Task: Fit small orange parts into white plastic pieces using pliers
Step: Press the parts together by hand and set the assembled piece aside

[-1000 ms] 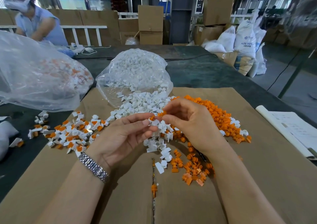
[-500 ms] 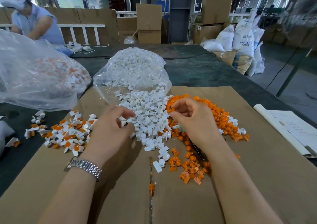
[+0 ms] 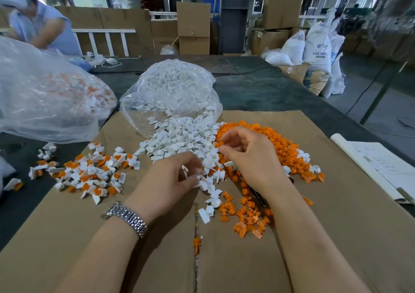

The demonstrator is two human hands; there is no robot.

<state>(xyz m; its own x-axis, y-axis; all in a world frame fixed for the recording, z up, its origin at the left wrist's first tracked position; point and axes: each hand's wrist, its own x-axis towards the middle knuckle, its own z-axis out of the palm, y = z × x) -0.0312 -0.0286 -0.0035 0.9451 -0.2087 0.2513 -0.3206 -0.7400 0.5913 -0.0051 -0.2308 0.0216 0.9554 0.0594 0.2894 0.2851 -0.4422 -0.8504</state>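
Observation:
A heap of white plastic pieces [image 3: 179,140] spills from a clear bag onto the cardboard. To its right lies a pile of small orange parts [image 3: 274,144]. My left hand [image 3: 170,180] pinches a white piece [image 3: 198,177] at the near edge of the white heap. Just right of it, my right hand [image 3: 249,155] pinches one orange part [image 3: 219,144] between thumb and forefinger. A dark tool, perhaps the pliers [image 3: 258,195], lies mostly hidden under my right wrist. Fitted white-and-orange pieces [image 3: 89,173] lie at the left.
The open clear bag [image 3: 170,90] of white pieces sits behind the heap. A larger bag [image 3: 45,97] with mixed pieces fills the left. Papers [image 3: 381,164] lie at the right edge. Another person [image 3: 38,23] works at the far left. Boxes and sacks stand beyond the table.
My hands were together at the centre, then parted. My left hand went to the white heap and now pinches a piece; my right hand took an orange part from its pile.

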